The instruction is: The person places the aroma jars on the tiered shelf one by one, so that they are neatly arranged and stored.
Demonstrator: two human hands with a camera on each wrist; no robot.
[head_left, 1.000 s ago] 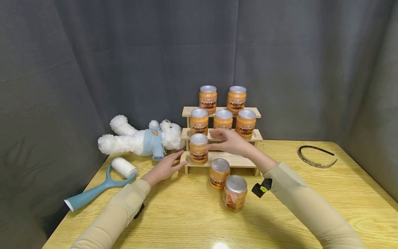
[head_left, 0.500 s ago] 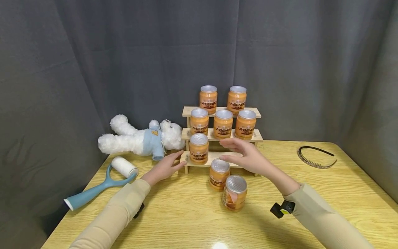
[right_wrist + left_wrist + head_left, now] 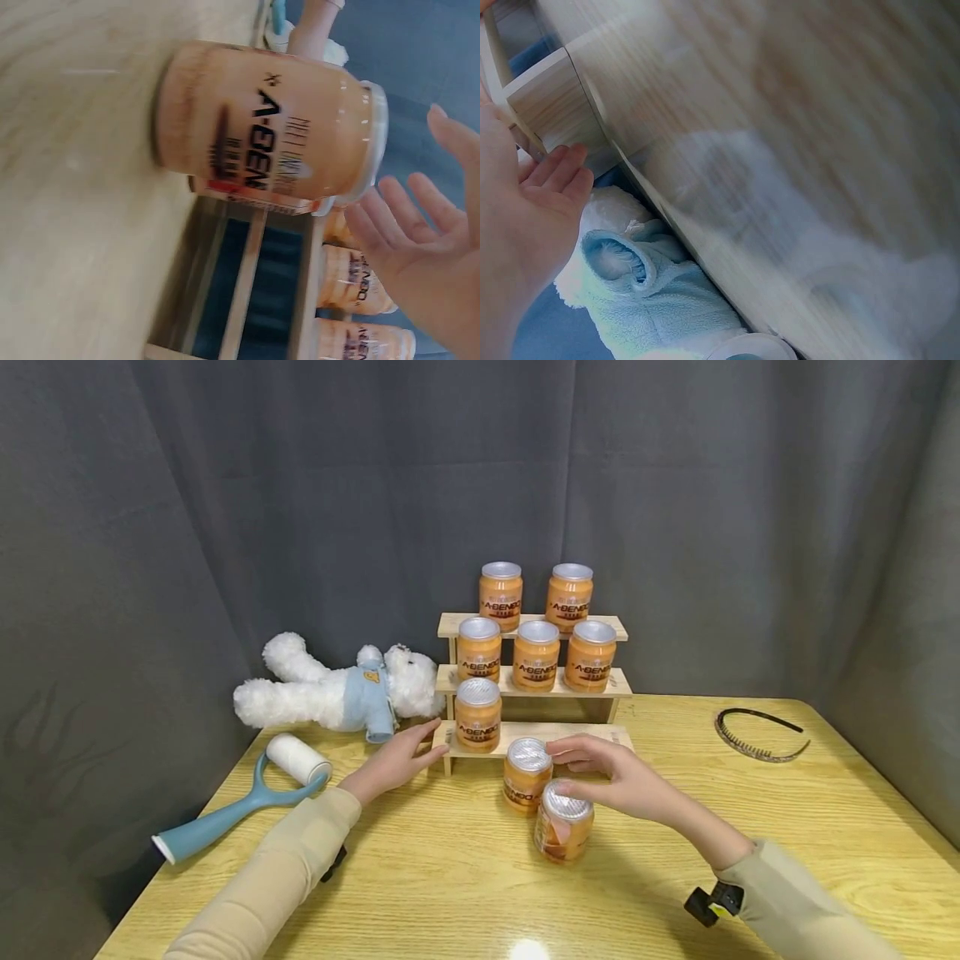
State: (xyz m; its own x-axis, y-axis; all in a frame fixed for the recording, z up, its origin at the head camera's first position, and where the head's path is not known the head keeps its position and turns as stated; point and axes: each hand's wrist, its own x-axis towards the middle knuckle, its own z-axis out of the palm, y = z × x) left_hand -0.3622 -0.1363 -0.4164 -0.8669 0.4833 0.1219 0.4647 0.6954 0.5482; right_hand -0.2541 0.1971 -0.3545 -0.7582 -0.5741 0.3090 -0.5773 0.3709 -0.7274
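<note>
My right hand (image 3: 626, 777) hovers with fingers spread beside two orange cans with silver lids on the table. Its thumb overlaps the lid of the nearer can (image 3: 564, 839), and its fingertips reach the rim of the farther can (image 3: 525, 789). In the right wrist view, the hand (image 3: 427, 255) is apart from the large can (image 3: 262, 124). At the left end of a three-step wooden stand (image 3: 562, 737), my left hand (image 3: 397, 762) rests with extended fingers against the bottom step. One can (image 3: 478, 727) stands on that step's left side.
Three cans (image 3: 536, 667) line the middle step and two more (image 3: 500, 597) stand on top. A white plush toy (image 3: 330, 697) in blue clothing lies left, behind a blue-handled lint roller (image 3: 225, 814). A headband (image 3: 757, 747) lies at the right. Grey curtain hangs behind.
My right hand has drawn back from the can on the bottom step, moving right and down to the two table cans. My left hand has stayed at the stand's end.
</note>
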